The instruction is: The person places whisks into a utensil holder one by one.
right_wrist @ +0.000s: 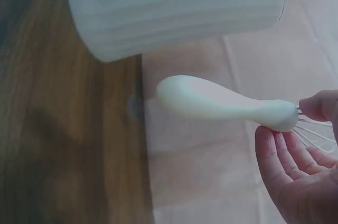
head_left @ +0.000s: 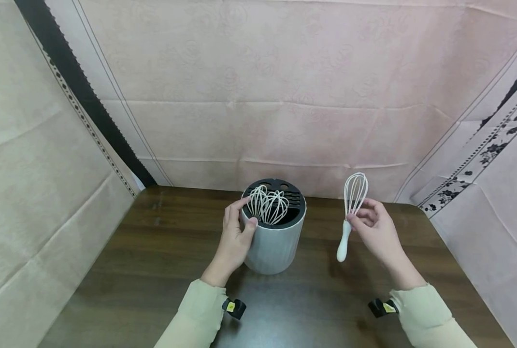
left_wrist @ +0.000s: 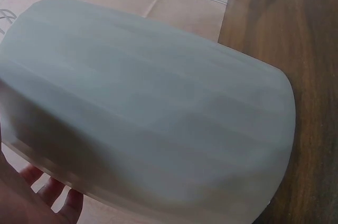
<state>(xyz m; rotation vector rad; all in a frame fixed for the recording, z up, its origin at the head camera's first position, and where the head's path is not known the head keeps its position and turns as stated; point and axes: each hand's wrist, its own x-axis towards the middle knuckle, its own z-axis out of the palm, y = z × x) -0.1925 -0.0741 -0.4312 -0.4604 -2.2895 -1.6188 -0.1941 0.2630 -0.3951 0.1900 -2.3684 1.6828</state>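
Observation:
A light grey, ribbed utensil holder (head_left: pixel 272 249) with a black slotted lid (head_left: pixel 294 195) stands upright on the table. White wire whisk heads (head_left: pixel 265 205) stick out of the lid's large opening. My left hand (head_left: pixel 234 237) grips the holder's left side near the rim, thumb in front and fingers behind; in the left wrist view the holder's wall (left_wrist: pixel 153 102) fills most of the picture. To the right of the holder, my right hand (head_left: pixel 378 227) pinches another whisk (head_left: pixel 344 237) where wires meet handle. Its white handle (right_wrist: pixel 211 100) points down, its wires up.
The brown wooden table (head_left: pixel 163 280) ends at a pale cloth backdrop (head_left: pixel 284 130) just behind the holder. Similar cloth walls (head_left: pixel 497 212) flank the table on both sides.

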